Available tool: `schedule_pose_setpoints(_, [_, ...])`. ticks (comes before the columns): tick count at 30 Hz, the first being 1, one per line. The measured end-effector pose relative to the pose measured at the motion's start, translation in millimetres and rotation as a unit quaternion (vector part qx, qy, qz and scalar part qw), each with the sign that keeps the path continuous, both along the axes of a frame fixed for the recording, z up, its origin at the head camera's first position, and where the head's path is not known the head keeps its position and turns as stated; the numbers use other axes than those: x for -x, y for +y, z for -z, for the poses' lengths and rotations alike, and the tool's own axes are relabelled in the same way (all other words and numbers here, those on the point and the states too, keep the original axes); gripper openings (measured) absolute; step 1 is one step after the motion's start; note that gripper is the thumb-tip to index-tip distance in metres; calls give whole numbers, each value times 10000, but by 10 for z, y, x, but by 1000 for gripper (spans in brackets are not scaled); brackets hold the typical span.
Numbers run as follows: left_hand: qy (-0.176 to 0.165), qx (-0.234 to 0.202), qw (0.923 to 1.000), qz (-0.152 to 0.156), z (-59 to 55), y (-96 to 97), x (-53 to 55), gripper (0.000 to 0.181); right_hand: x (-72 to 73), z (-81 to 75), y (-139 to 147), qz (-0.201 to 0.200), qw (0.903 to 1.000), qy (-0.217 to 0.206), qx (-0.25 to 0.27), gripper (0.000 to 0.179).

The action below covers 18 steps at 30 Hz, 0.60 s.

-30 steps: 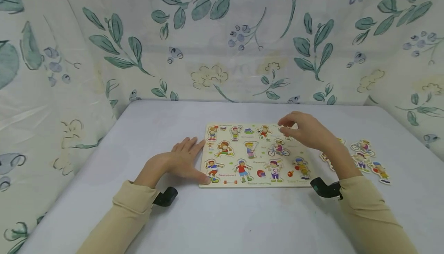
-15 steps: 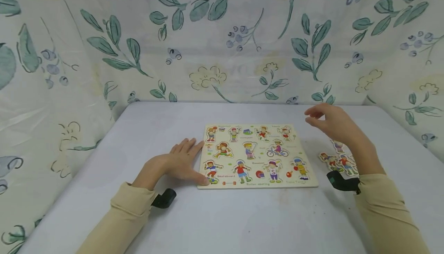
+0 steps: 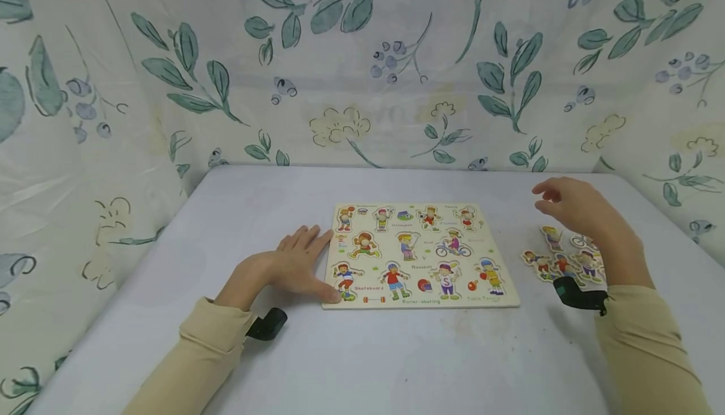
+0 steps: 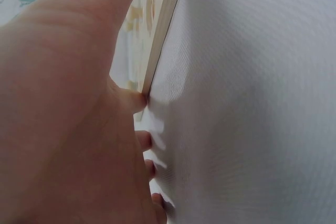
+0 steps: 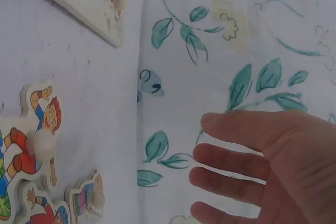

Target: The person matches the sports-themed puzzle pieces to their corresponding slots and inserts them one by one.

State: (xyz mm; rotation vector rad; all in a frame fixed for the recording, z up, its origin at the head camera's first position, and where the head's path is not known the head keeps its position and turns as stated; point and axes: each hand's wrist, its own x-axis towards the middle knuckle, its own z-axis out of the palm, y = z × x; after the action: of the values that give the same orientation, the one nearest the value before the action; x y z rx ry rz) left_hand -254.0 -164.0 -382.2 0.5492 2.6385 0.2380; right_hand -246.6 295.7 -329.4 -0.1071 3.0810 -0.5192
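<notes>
A cream puzzle board (image 3: 391,251) printed with children playing sports lies flat on the table. My left hand (image 3: 291,267) rests at its left side, fingers spread on the table and the thumb touching the board's front left corner. Right of the board my right hand (image 3: 589,210) hovers above and behind a cluster of loose cut-out figure pieces, holding nothing. In the right wrist view its fingers are relaxed and apart. That view shows a boy-in-red-shorts piece (image 5: 21,161) with a round knob. My right wrist and forearm hide part of the cluster in the head view.
The white table (image 3: 419,358) spreads around the board. Among the loose pieces are a golfer piece (image 3: 550,237) and a skateboarder piece (image 3: 537,264), close together and partly overlapping. A floral curtain (image 3: 391,106) hangs behind and at both sides of the table.
My right hand has moved right, from over the board's far right corner to beyond the loose pieces. My left hand and the board stay in place.
</notes>
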Motion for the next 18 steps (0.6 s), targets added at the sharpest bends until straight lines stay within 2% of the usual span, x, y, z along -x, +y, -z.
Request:
schedule_pose_setpoints(7, [7, -33, 10000, 7, -12, -2, -4, 121, 2, 81, 146, 150, 9996, -201, -99, 41])
schedule_pose_setpoints(18, [17, -13, 10000, -2, -6, 4, 5, 121, 2, 211, 285, 217, 9983, -542, 27, 42])
